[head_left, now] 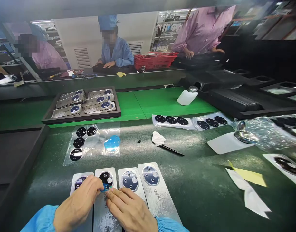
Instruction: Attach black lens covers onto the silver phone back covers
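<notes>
Worktop (201, 193) near edge: left hand (77, 206) fingers clamped on blue tab (104, 188), right hand (130, 209) fingers together pressing second cover (106, 211); rightmost cover (159, 196) script unreadable; bare room rightward.

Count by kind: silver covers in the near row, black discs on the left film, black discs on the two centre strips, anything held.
Silver phone back covers, near row: 4
Black round discs, left clear film: 4
Black round discs, two centre strips: 6
Small blue tab, pinched: 1
Total: 15

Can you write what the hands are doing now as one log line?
left hand: pinches blue tab | right hand: fingertips against tab | where: second back cover of four in row
</notes>
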`<state>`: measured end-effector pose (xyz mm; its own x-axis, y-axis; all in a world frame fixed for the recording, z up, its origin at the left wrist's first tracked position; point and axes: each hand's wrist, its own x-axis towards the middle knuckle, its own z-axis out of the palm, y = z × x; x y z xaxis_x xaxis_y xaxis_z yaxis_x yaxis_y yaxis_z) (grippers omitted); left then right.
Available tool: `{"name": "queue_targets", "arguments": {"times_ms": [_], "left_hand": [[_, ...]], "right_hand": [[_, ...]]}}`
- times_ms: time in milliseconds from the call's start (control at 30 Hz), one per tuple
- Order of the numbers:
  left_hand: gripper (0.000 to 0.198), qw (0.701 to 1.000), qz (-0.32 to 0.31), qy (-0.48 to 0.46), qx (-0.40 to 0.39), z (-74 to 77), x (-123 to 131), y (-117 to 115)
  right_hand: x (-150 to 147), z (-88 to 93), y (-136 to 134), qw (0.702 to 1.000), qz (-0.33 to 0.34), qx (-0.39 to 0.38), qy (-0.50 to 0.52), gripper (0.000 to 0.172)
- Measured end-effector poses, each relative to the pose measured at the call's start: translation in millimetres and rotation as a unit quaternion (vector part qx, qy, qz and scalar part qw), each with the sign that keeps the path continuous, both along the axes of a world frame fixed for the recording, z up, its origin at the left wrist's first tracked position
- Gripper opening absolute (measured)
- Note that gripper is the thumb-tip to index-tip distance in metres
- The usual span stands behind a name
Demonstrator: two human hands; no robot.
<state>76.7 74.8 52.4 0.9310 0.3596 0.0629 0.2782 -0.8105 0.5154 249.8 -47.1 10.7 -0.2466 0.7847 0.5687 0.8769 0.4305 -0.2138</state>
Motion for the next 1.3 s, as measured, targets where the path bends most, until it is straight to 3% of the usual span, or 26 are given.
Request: {"name": "queue_targets", "arguments": {"times_ms": [133, 233, 300, 433, 600, 800, 1100, 1300], "left_hand": [[0.023, 0.997, 0.042, 0.009, -0.060, 25.2, -14, -16], [0.022, 0.997, 0.052, 0.010, -0.063, 45.5, -13, -10], [0.019, 0.997, 0.070, 0.004, -0.033, 51.1, -4, -1], [0.018, 0.995, 0.097, 0.025, 0.021, 39.8, 23, 14], [0.018, 0.994, 0.090, 0.047, -0.035, 18.4, 45, 20], [0.022, 0.994, 0.078, 0.062, -0.045, 12.7, 48, 27], [0.022, 0.996, 0.048, 0.070, -0.022, 10.1, 51, 32], [0.032, 0.996, -0.005, 0.073, 0.041, 9.6, 38, 19]], "right_hand": [[1, -1.3, 0, 1.000, 0.003, 0.014, 0.001, 0.031], [1, -0.8, 0, 1.000, 0.004, 0.020, -0.010, 0.034], [1, -1.0, 0, 1.000, 0.004, 0.022, -0.014, 0.036], [0, -4.0, 0, 0.999, 0.008, 0.039, -0.018, 0.037], [2, -1.3, 1, 0.997, 0.031, 0.068, -0.006, 0.030], [3, 1.9, 1, 0.991, 0.106, 0.079, 0.003, 0.033], [1, -2.3, 0, 0.992, 0.101, 0.077, 0.007, 0.035], [-5, -6.1, -2, 0.994, 0.059, 0.097, -0.010, 0.034]]}}
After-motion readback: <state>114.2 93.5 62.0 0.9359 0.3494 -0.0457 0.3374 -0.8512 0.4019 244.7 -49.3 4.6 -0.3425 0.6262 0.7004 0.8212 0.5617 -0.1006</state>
